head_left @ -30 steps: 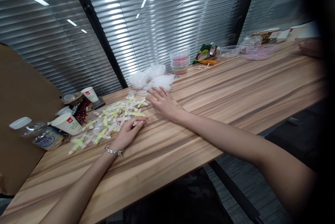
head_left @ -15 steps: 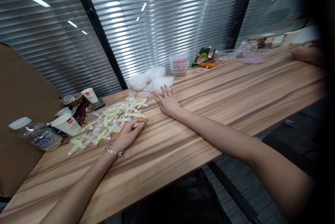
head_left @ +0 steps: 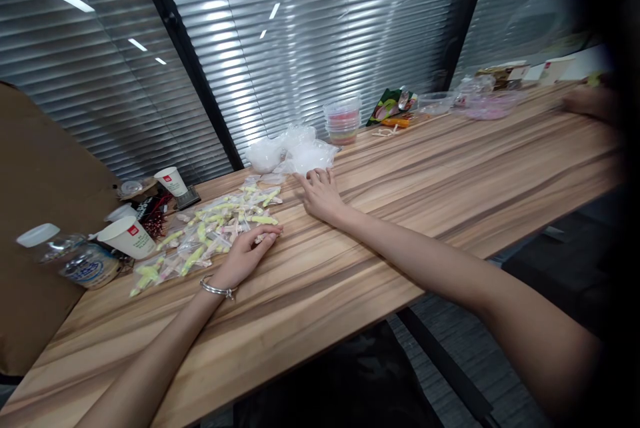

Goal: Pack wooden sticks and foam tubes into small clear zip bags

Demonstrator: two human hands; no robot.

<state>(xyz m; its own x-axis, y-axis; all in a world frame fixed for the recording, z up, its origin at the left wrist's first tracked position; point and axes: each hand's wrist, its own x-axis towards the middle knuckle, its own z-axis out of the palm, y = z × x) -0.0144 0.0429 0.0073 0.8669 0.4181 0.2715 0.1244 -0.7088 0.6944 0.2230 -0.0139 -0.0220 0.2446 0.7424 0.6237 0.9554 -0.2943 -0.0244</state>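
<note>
My left hand (head_left: 247, 253), with a silver bracelet at the wrist, rests at the near right edge of a spread of small clear bags (head_left: 203, 231) with yellow and pinkish pieces in them. Its fingers are loosely bent over the edge of the bags, and a pale bit shows beside the thumb. My right hand (head_left: 321, 196) lies palm down with fingers apart and slightly bent. Its fingertips are at the near side of a puffy clear plastic bag (head_left: 310, 156) with whitish contents; whether they touch it I cannot tell.
Paper cups (head_left: 129, 239) and a clear plastic jar (head_left: 90, 265) stand at left by a cardboard panel (head_left: 45, 215). Stacked round tubs (head_left: 343, 123), a green packet (head_left: 390, 107) and clear trays (head_left: 435, 103) line the back. Another person's hand (head_left: 590, 101) is at far right.
My right hand's fingers have drawn back and bent a little, and the puffy bag sits slightly farther off. My left hand stays put. The other person's hand has shifted slightly right.
</note>
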